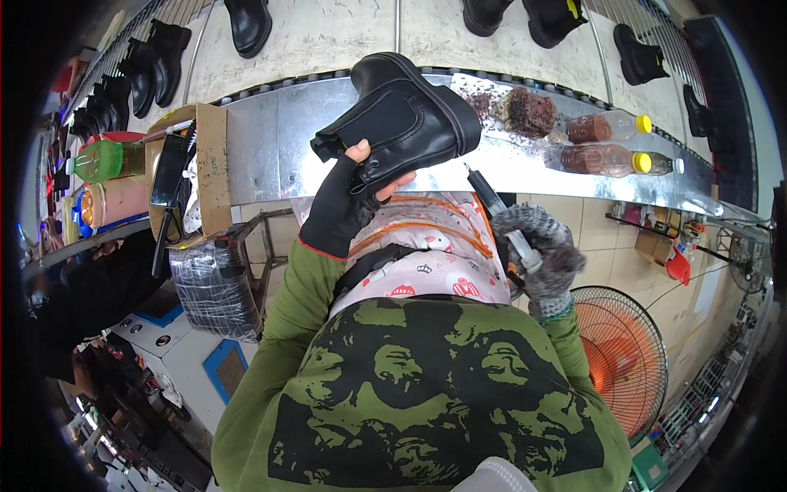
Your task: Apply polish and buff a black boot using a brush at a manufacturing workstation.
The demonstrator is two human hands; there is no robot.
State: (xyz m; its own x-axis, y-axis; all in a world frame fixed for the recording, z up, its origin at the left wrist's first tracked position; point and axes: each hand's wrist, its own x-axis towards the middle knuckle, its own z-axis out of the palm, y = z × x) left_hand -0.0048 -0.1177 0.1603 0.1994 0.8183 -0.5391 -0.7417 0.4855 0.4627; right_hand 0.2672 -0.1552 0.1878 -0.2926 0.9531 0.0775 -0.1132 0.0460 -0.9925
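Note:
My left hand (343, 205), in a black fingerless glove, grips a black ankle boot (410, 123) by its upper. The boot is held tilted above the metal ledge of the bench, with its sole facing right. My right hand (541, 246), in a grey knitted glove, is closed around a syringe (487, 190) with dark contents. The syringe's tip points up and left, below the boot's heel and apart from it. Part of the barrel is hidden by the glove's fingers, and the pale plunger end shows below them.
On the metal ledge (270, 123) lie a dark brown clump (529, 112) and bottles with yellow caps (607, 127). A cardboard box (215, 164) stands left. More black boots (168, 61) sit on the conveyor (328, 37) beyond. An orange fan (619, 361) is at my right.

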